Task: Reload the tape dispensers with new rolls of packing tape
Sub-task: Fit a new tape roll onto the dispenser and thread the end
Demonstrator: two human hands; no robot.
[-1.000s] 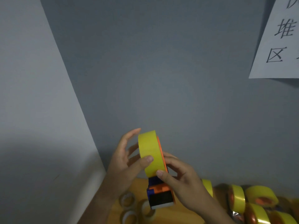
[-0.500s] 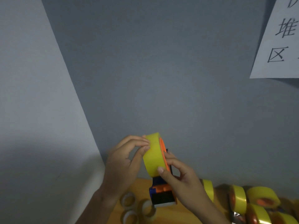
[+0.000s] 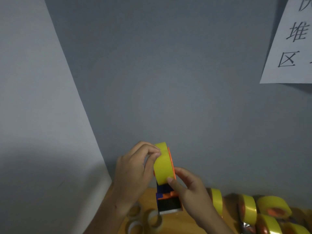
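While the right hand (image 3: 189,188) grips the orange dispenser (image 3: 168,198) with its yellow roll (image 3: 163,164) mounted, held above the table (image 3: 148,196), the left hand (image 3: 135,168) pinching the roll's top should probably lift the tape's loose end cleanly, without creasing it.

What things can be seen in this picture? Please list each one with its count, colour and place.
tape dispenser: one, orange, blue and black, held above the table, centre bottom
roll of packing tape: one, yellow, mounted on the dispenser
loaded dispensers: several, count unclear, yellow rolls on orange hubs, bottom right on the table
empty tape cores: at least three, brownish, bottom centre-left on the table
table: one, wooden, bottom edge
paper sign: one, white with black characters, on the wall, top right
wall: grey, behind everything
left hand: pinches at the top of the roll
right hand: grips the dispenser, thumb on the roll
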